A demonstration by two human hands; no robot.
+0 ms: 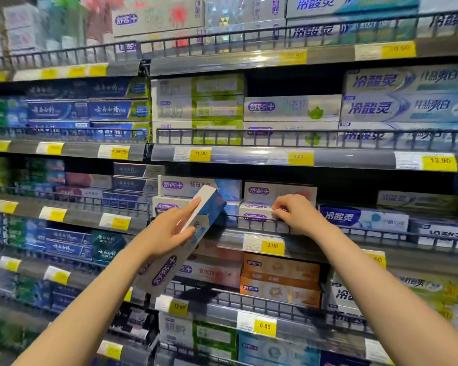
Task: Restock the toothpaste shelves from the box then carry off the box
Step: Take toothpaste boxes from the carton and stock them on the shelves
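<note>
Left hand: gripping a long white-and-blue carton, thumb under one side, fingers laid along the other. Carton tilted, blue end up toward the shelf, purple logo end down by the wrist. Upper end just in front of the blue-and-white stack behind the wire rail.

Right hand: curled over the rail, fingertips pinching the near edge of a white carton in the pink-marked stack. Second white carton on top of it, purple logo at its left end. Both arms bare, reaching up from the bottom corners.

To the right on the same shelf: white cartons with dark blue lettering. Yellow price tag reading 9.90 on the shelf lip just under the right hand.

Shelf above: green-and-white cartons, white cartons with a green leaf, pale blue ones; tags 11.90 and 13.90 below them.

Shelf below: orange cartons beside pinkish white ones; tags 12.99 and 6.80 under those. Left bay: dark blue and green cartons, blurred. Supply box not in sight.
</note>
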